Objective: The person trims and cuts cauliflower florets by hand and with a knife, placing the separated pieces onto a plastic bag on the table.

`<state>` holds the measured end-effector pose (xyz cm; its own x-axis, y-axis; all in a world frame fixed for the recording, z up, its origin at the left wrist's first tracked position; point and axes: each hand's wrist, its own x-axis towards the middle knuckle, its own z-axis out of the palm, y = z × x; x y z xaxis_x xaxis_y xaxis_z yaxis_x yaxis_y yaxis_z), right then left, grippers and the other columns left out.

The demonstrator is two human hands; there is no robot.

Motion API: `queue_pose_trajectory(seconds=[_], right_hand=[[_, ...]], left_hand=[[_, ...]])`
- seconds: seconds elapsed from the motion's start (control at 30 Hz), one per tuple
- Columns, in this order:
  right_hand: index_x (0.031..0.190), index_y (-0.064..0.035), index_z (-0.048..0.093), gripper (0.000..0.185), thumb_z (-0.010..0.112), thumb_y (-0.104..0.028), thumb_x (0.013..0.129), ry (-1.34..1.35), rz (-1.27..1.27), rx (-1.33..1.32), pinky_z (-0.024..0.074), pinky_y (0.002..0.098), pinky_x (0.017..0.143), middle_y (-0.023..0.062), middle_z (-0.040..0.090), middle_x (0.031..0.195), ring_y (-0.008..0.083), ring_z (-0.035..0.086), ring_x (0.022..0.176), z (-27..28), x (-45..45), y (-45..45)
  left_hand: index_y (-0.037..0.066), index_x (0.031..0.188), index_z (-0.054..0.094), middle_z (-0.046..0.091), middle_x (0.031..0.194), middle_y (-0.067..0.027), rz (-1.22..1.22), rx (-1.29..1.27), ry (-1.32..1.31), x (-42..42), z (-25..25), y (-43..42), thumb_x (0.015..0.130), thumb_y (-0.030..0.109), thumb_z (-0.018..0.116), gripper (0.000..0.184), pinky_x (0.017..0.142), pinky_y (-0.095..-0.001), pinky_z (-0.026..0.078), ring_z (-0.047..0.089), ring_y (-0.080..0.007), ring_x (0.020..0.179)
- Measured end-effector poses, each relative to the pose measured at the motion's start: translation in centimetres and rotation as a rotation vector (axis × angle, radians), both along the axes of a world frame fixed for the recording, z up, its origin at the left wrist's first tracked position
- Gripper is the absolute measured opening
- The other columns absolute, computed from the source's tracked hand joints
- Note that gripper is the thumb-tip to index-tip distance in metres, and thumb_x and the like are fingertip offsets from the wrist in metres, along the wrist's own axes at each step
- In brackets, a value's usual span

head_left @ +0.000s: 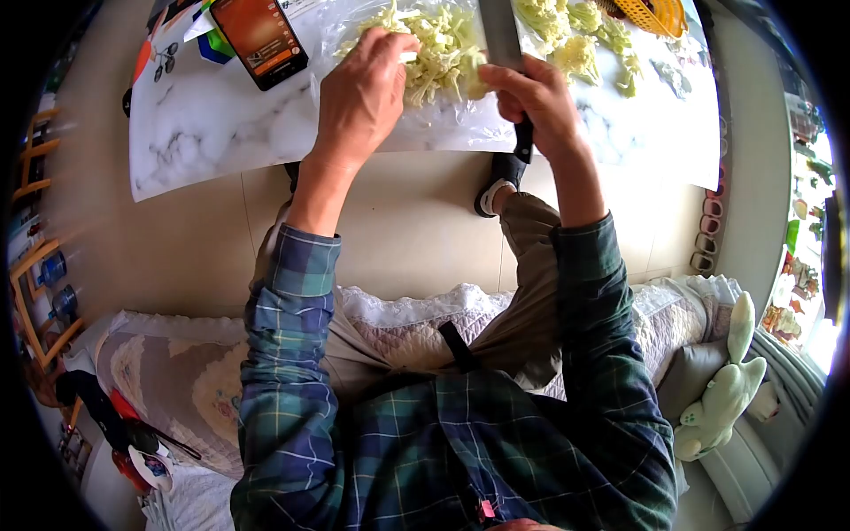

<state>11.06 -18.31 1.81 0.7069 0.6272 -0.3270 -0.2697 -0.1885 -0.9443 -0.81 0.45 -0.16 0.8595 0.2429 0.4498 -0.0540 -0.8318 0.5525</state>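
Knife (501, 35): above the desk (221, 146), blade pointing away from you, handle back toward your body. Long axis runs nearly straight fore-and-aft, the blade end leaning slightly to your left; the far end passes out of view. One broad face shows from above; cannot tell which edge is the sharp one.

Containers: clear plastic film (482, 133) spread on the desk, a heap of pale cut pieces (438, 53) lying on it, left of the blade. Yellow basket (664, 25) at the far right, partly out of view; contents not readable. Pale florets (577, 57) lie right of the blade, short of the basket.

Grip: your right grip (538, 102) is closed around the knife where handle meets blade; the handle's butt sticks out below your fingers. Your left grip (372, 84) is pinched nearly closed on a small pale piece (407, 57), beside the heap and apart from the knife.
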Motion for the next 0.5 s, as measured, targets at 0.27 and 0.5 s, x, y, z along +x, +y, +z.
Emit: queue_pose_trajectory(seconds=[0.27, 0.5], right_hand=[[0.087, 0.0007, 0.055, 0.018, 0.069, -0.01, 0.083, 0.188, -0.07, 0.223, 0.0341, 0.0233, 0.049, 0.0003, 0.046, 0.064, 0.0082, 0.042, 0.053, -0.6, -0.5, 0.7], [0.086, 0.0001, 0.052, 0.019, 0.067, -0.012, 0.087, 0.204, -0.134, 0.274, 0.0365, 0.025, 0.051, 0.0022, 0.046, 0.066, 0.0101, 0.043, 0.056, -1.1, -1.1, 1.5]], left_hand=[[0.01, 0.122, 0.059, 0.052, 0.126, -0.0103, 0.175, -0.05, -0.193, 0.9, 2.1, -1.4, 0.084, 0.002, 0.065, 0.039, 0.088, -0.0371, 0.048, 0.055, -0.0302, 0.108], [0.014, 0.117, 0.063, 0.05, 0.13, -0.0095, 0.151, 0.029, -0.1, 1.0, -0.4, -1.3, 0.082, -0.002, 0.064, 0.039, 0.089, -0.0361, 0.048, 0.055, -0.0284, 0.109]])
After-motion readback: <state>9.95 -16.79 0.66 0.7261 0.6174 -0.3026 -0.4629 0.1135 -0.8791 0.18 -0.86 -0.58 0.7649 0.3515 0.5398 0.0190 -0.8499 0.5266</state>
